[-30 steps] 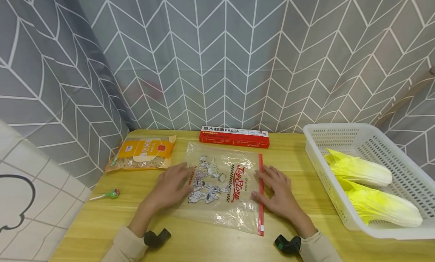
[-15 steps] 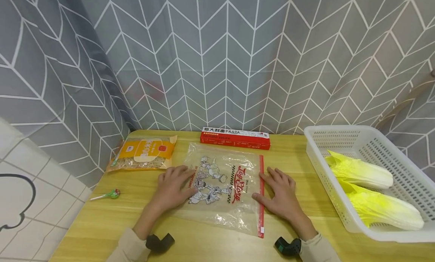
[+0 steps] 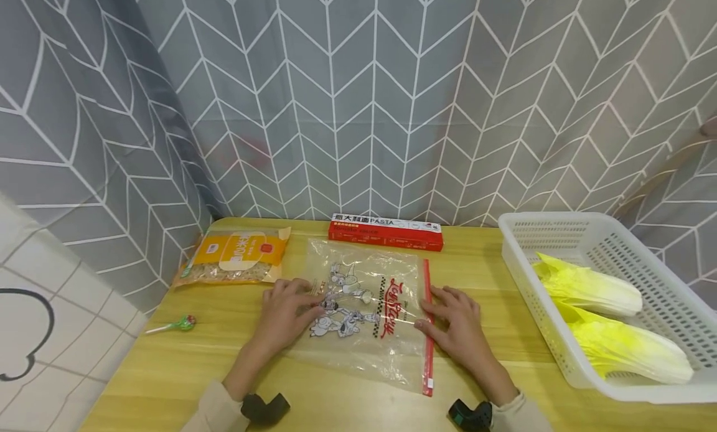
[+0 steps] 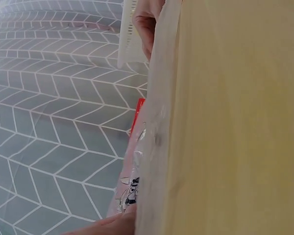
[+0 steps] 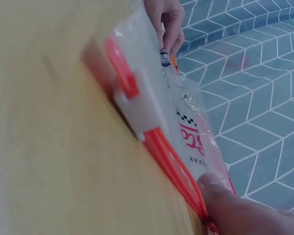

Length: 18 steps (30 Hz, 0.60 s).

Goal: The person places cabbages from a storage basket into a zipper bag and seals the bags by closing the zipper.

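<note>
Grey chevron curtain point(image 3: 358, 96) fills upper frame. Yellow wooden table point(image 3: 168, 370) below: lollipop point(image 3: 180, 324) far left, noodle packet point(image 3: 238, 254). Left hand point(image 3: 287, 314), fingers flat, presses plastic bag point(image 3: 370, 307) at centre; right hand point(image 3: 456, 323) flat on red zip. White basket point(image 3: 523, 233) far right.

Clear cartoon-printed bag point(image 3: 364, 307), red zip
</note>
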### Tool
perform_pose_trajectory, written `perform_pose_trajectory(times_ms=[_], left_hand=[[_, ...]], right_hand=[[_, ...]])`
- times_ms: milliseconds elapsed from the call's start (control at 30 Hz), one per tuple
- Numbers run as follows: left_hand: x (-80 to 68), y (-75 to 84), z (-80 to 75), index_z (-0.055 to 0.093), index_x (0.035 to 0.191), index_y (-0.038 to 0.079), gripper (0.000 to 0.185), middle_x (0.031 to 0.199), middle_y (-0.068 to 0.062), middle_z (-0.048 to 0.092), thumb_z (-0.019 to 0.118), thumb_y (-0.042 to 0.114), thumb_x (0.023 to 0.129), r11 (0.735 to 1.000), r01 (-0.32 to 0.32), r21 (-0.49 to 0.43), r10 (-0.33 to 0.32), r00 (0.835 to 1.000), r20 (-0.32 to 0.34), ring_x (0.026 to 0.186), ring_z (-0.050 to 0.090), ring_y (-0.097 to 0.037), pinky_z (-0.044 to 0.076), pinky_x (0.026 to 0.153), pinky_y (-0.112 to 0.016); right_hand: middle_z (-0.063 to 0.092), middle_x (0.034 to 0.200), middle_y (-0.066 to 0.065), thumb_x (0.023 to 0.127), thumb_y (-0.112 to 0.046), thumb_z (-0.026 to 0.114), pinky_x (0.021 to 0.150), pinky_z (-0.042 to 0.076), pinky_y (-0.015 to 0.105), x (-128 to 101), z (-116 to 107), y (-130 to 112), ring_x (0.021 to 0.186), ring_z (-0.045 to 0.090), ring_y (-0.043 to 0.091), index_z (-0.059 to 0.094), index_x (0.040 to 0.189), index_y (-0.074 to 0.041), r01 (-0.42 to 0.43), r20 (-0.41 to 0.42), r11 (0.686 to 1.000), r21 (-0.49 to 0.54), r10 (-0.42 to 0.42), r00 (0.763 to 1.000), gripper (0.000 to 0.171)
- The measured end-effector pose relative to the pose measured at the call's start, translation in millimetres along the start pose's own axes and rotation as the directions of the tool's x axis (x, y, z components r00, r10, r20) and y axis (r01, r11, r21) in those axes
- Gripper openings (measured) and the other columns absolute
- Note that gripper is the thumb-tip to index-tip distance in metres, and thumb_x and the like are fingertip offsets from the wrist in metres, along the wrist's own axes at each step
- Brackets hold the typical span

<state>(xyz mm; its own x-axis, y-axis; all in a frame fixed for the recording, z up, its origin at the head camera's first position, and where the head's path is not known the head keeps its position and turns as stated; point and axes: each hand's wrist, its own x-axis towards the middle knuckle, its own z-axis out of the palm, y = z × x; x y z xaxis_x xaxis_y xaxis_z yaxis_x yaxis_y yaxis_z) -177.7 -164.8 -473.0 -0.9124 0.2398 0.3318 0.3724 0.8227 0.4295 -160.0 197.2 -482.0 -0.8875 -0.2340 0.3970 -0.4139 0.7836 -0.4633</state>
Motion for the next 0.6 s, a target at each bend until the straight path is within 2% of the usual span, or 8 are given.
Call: perform_pose_trajectory(times_ms=[233,367,600], left_hand=[[1.2,2.2,2.5,0.082,0.103,0.027,0.018,0.116,-0.002,0.071,0.081,0.032,0.086,1.0,0.013,-0.006,-0.014,0.999,-0.036,0.104,0.051,-0.023,0.029,0.079,-0.034],[1.4,3.7,2.3,0.082,0.102,0.027,0.016,0.116,-0.001,0.072,0.079,0.031,0.088,1.0,0.022,-0.013,-0.023,0.999,-0.043,0.103,0.051,-0.022,0.029,0.078,-0.034],[2.8,8.5,-0.6,0.082,0.103,0.027,0.016,0.12,-0.002,0.072,0.08,0.029,0.087,1.0,0.017,-0.025,-0.019,0.997,-0.075,0.107,0.053,-0.023,0.031,0.081,-0.035]], right_hand=[[0.073,0.124,0.012,0.079,-0.02,0.087,0.093,0.032,0.046,2.4,4.8,-2.9,0.12,0.056,0.035,0.083,0.095,-0.016,0.016,-0.071,0.999,0.048,-0.013,0.997,0.017],[0.076,0.115,0.008,0.078,-0.016,0.087,0.089,0.033,0.043,3.2,6.2,-3.6,0.114,0.059,0.031,0.083,0.09,-0.016,0.042,-0.114,0.997,0.061,-0.035,0.993,0.013],[0.077,0.108,0.009,0.076,-0.012,0.088,0.09,0.035,0.042,1.8,6.5,-3.5,0.106,0.064,0.029,0.082,0.083,-0.015,0.111,-0.182,0.991,0.073,-0.096,0.979,0.01]])
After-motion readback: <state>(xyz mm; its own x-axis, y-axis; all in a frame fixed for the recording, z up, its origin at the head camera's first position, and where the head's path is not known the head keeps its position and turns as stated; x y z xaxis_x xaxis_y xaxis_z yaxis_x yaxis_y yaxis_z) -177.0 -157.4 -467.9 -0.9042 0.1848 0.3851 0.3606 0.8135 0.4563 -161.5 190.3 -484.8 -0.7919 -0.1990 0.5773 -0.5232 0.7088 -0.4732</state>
